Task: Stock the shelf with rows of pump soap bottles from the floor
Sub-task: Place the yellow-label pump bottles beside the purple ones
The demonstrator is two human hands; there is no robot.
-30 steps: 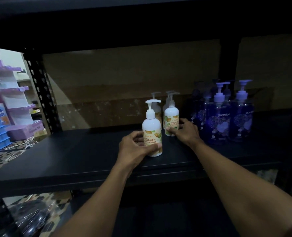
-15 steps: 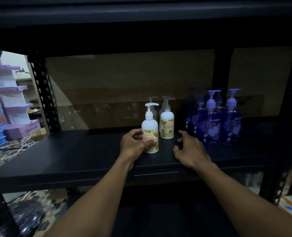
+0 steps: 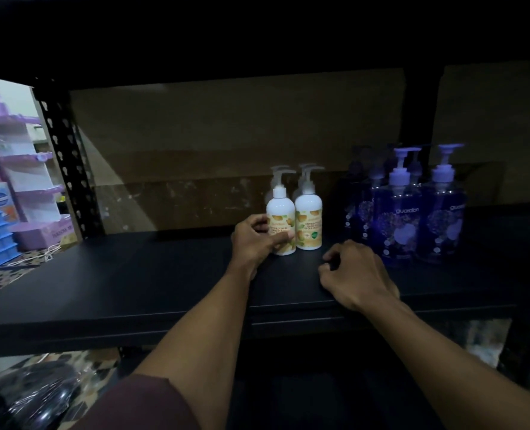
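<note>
Two white pump soap bottles stand side by side on the black shelf (image 3: 133, 283), with more white ones partly hidden behind them. My left hand (image 3: 254, 240) grips the left white bottle (image 3: 280, 209) low on its label. The right white bottle (image 3: 308, 218) touches it. My right hand (image 3: 355, 273) rests on the shelf in front, fingers curled and holding nothing, between the white bottles and a group of several purple pump bottles (image 3: 400, 218) to the right.
A black upper shelf hangs low overhead. A perforated black upright (image 3: 68, 162) stands at the left, with a purple display stand (image 3: 24, 169) beyond it. A brown back panel (image 3: 226, 144) closes the rear. Plastic-wrapped items (image 3: 37, 395) lie on the floor below.
My left hand has pushed its white bottle back until it stands beside the other one. My right hand has let go of the right bottle and drawn back onto the shelf.
</note>
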